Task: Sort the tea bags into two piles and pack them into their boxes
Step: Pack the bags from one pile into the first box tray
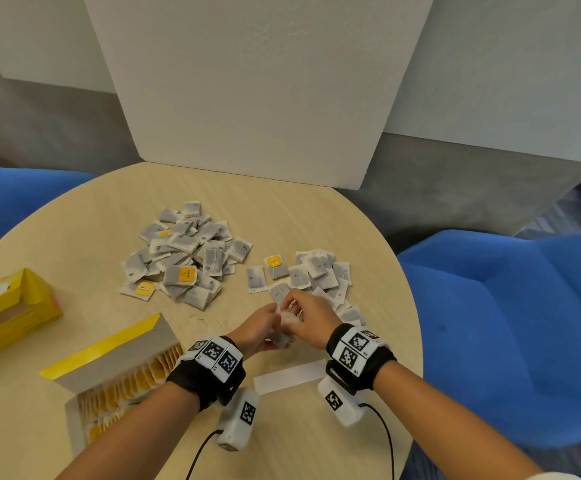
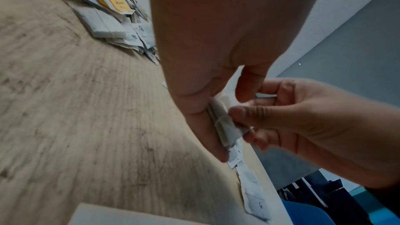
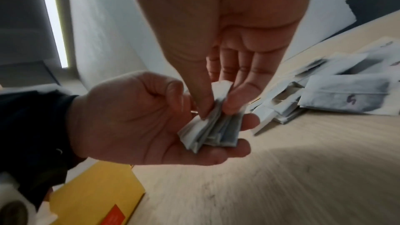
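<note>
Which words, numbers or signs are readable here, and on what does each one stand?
"Tea": on the yellow box at the table's left edge.
"5", handwritten: on a tea bag in the right wrist view.
Yellow tags in the big pile: print too small to read.
Wrist bands: black-and-white square codes; the small characters are unreadable.

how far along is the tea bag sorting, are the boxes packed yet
Partly done. The near box already holds rows of yellow-tagged bags, and two piles lie on the table. In hand: the left hand cups a small stack of tea bags while the right hand has a grip on its top. Left: the big pile, still mixed with yellow tags, the right pile, and the far yellow box, apparently empty.
</note>
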{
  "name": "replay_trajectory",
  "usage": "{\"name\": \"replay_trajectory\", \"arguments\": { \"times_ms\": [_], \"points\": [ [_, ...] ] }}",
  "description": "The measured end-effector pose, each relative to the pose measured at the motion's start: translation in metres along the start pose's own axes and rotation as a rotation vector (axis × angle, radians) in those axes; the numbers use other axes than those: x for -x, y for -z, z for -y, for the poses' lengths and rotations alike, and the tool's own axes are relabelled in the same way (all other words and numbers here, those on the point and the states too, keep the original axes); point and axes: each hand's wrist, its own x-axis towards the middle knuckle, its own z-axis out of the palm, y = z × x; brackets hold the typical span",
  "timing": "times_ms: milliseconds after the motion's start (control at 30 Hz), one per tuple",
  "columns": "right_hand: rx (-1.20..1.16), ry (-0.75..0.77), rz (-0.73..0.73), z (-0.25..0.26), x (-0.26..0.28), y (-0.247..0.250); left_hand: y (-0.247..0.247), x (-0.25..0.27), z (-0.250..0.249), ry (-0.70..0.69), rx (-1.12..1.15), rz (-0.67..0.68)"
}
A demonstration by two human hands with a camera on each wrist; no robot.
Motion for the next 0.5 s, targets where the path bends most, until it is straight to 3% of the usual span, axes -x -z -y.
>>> {"name": "replay_trajectory", "arguments": {
  "times_ms": [267, 400, 467, 500],
  "points": [
    [-0.012, 0.051, -0.037, -0.006, -0.004, 0.002, -0.002, 0.008, 0.005, 0.010, -0.160, 0.141],
    [-0.104, -0.135, -0.186, -0.029, -0.002, 0.032, -0.001, 0.001, 0.007, 0.007, -0.058, 0.035],
    [0.093, -0.259, -0.222, -0.050, -0.001, 0.052, 0.001, -0.001, 0.005, 0.028, -0.013, -0.008],
    [0.211, -0.319, -0.169, -0.060, 0.002, 0.059, 0.001, -0.002, 0.005, 0.028, -0.015, -0.020]
  ]
}}
